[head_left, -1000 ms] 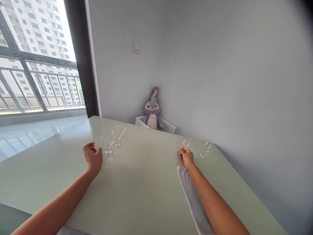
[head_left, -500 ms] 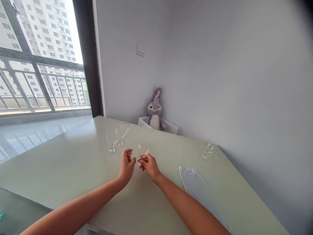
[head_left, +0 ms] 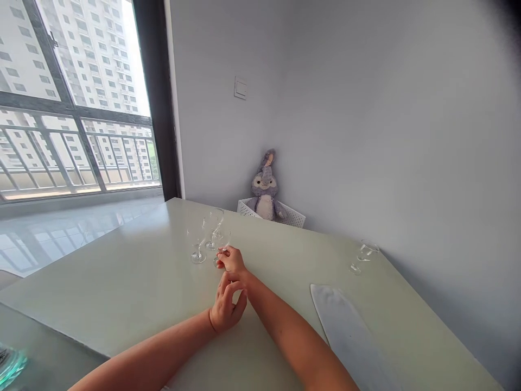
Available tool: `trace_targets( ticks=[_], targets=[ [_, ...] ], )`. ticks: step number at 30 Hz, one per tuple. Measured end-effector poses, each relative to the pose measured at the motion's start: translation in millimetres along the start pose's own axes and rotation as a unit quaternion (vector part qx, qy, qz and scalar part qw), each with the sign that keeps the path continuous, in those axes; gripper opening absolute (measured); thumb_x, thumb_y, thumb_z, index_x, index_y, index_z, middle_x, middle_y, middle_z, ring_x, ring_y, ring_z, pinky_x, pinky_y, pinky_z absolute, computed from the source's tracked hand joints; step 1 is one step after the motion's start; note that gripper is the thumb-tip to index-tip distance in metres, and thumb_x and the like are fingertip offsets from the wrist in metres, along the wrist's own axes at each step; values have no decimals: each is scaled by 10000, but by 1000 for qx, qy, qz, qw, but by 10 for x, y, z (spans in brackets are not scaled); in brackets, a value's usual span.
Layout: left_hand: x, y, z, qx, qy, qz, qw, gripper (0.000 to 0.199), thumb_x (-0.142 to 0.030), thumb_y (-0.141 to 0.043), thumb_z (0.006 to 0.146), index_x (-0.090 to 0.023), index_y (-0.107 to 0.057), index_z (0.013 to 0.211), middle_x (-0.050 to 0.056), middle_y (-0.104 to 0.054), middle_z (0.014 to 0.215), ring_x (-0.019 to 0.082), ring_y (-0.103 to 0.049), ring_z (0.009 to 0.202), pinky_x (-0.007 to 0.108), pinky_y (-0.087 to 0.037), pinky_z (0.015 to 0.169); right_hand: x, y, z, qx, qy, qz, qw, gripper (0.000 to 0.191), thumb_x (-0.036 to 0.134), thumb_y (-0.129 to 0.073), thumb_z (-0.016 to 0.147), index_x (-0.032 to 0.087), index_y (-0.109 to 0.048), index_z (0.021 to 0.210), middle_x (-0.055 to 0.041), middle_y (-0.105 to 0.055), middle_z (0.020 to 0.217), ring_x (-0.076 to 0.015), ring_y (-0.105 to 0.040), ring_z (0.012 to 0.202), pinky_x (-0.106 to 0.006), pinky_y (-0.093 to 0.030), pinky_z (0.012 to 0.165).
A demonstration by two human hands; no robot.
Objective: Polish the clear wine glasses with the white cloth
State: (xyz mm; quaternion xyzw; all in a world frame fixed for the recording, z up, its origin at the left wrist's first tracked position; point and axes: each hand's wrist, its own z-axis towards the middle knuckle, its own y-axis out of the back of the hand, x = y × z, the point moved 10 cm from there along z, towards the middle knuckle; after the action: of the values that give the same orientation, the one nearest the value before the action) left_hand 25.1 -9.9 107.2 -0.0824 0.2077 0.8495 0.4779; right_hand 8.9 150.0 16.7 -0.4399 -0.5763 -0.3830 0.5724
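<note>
My right hand [head_left: 232,259] is closed on the stem of a clear wine glass [head_left: 225,238], held upright low over the table; whether its foot touches the surface I cannot tell. Just left of it stands another stemmed glass [head_left: 198,254]. Behind are two more, one nearer [head_left: 210,243] and one farther back [head_left: 218,213], their outlines overlapping. My left hand [head_left: 228,304] holds nothing, its fingers curved and apart, close to my right wrist.
A pale table [head_left: 154,288] spans the view. To the right lie a folded white cloth [head_left: 345,326] and, near the edge, a lone stemmed glass [head_left: 368,251]. Beyond the far edge, a plush toy [head_left: 265,190] sits in a white basket [head_left: 293,216]. A greenish glass object [head_left: 12,364] shows lower left.
My right hand has carried its wine glass left and forward, up beside the other glasses. The left hand has drawn back toward me, below the right wrist. The view has shifted slightly.
</note>
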Motion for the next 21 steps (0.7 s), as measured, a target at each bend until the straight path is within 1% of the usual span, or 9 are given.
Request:
trace_targets(
  ticks=[4,7,10,12,13,15,16,18,21],
  targets=[
    [93,-2,11,0,24,-6,1000,234,-64,-456,755,-189,-428,952,36,-451,818,145,-467,754,300,-419,669,-15,-144,107,31,0,-4,1000,258,239,-617,679,177,-593,928,-32,-617,924,-100,-589,619,-230,-494,560],
    [136,-4,14,1,31,-4,999,245,-67,-462,753,-187,-429,964,41,-461,832,148,-478,760,304,-421,680,-25,-169,135,39,5,-19,999,316,175,-610,662,201,-596,976,-37,-600,1052,-105,-602,643,-235,-496,578],
    [164,0,12,11,34,4,999,260,-69,-462,754,-188,-427,983,48,-468,850,151,-482,773,306,-422,685,15,-16,105,14,19,-39,999,386,106,-621,611,233,-609,976,-21,-614,1055,-104,-594,632,-241,-487,595],
    [175,3,8,20,36,5,999,266,-70,-460,756,-189,-426,991,51,-465,861,153,-482,782,311,-424,693,81,258,63,-27,29,-49,998,407,79,-627,584,241,-618,957,-8,-639,984,-106,-586,637,-239,-481,605],
    [179,4,5,24,38,5,999,270,-67,-461,754,-189,-425,993,52,-462,866,154,-481,787,315,-424,699,121,466,35,-56,33,-53,996,396,74,-626,581,238,-622,942,-1,-645,941,-108,-582,645,-237,-480,608],
    [182,-3,1,31,42,5,999,276,-59,-465,750,-187,-428,991,53,-454,869,154,-479,793,315,-425,706,197,1036,-55,-134,33,-57,989,335,85,-616,608,223,-620,913,9,-640,874,-115,-579,673,-239,-482,614],
    [180,-26,-2,41,44,6,998,272,-58,-465,750,-188,-431,987,54,-452,871,152,-478,791,311,-425,703,226,1393,-129,-182,29,-57,981,288,103,-607,638,215,-614,903,11,-632,861,-121,-579,700,-241,-485,621],
    [169,-106,-12,72,47,6,996,253,-64,-457,756,-193,-440,973,55,-451,875,149,-477,782,302,-427,692,251,2202,-361,-294,11,-52,954,228,159,-570,734,198,-580,959,-10,-609,920,-130,-577,766,-258,-488,655],
    [135,-243,-37,118,43,2,992,223,-81,-442,769,-201,-450,957,57,-455,868,145,-481,756,292,-428,670,177,3353,-862,-442,-39,-33,895,283,285,-502,847,148,-507,1095,-69,-548,1067,-167,-564,882,-354,-485,742]
  ],
)
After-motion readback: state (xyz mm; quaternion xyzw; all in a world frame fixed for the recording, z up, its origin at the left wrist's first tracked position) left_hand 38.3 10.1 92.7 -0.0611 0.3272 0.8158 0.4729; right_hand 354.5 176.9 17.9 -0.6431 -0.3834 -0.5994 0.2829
